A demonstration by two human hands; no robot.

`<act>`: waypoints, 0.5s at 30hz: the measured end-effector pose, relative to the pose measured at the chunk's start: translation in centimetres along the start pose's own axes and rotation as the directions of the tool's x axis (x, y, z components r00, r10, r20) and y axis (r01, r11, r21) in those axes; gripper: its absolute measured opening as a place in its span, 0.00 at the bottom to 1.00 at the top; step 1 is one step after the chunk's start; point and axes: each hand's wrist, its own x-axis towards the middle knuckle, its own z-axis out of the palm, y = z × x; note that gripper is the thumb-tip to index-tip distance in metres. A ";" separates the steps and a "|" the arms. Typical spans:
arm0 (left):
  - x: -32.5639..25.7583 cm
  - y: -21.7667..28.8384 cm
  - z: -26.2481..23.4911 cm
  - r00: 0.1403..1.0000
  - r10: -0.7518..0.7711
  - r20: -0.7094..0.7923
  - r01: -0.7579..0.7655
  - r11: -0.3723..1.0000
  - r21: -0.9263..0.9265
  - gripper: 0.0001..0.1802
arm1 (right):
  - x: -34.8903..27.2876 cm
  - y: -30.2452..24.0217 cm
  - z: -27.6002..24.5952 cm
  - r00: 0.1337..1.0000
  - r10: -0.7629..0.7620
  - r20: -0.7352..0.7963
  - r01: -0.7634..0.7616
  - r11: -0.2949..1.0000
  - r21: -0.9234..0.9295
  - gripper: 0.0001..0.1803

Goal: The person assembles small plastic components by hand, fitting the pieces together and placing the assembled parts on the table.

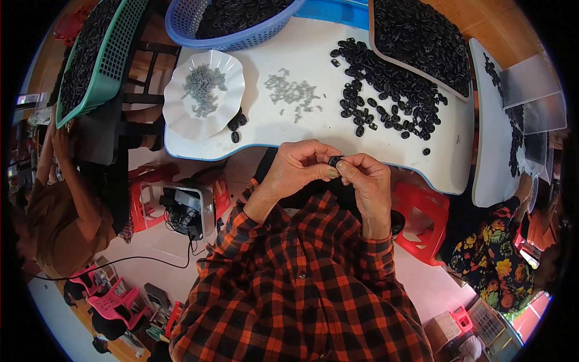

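My left hand (297, 167) and my right hand (366, 181) meet just below the near edge of the white table (325, 130). Between their fingertips they pinch one small black plastic part (334, 161). A loose heap of the same black parts (386, 90) lies on the table to the upper right of my hands. A scatter of small grey pieces (294, 93) lies straight ahead, and more grey pieces fill a white scalloped dish (205, 90) at the table's left end. Both forearms are in red and black plaid sleeves.
A blue basket (235, 24) and a tray (422, 36) full of black parts stand at the back. A green crate (99, 54) sits far left. Other people sit at left (60, 211) and right (491, 253). Red stools (422, 217) stand below the table.
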 end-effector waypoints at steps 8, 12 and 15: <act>-0.1 0.0 -0.3 0.999 -0.008 0.036 0.011 0.998 -0.065 0.15 | 0.4 0.2 -0.3 0.998 0.007 0.070 -0.008 1.000 0.024 0.06; -0.3 0.1 -0.4 0.999 0.031 0.041 -0.031 0.999 -0.010 0.15 | 0.5 0.8 -0.5 0.996 -0.010 0.090 0.006 0.999 0.050 0.06; -0.3 0.3 -0.5 0.994 0.091 0.057 -0.097 0.987 0.126 0.14 | 0.6 0.8 -0.5 0.994 -0.003 0.112 -0.005 0.997 0.073 0.06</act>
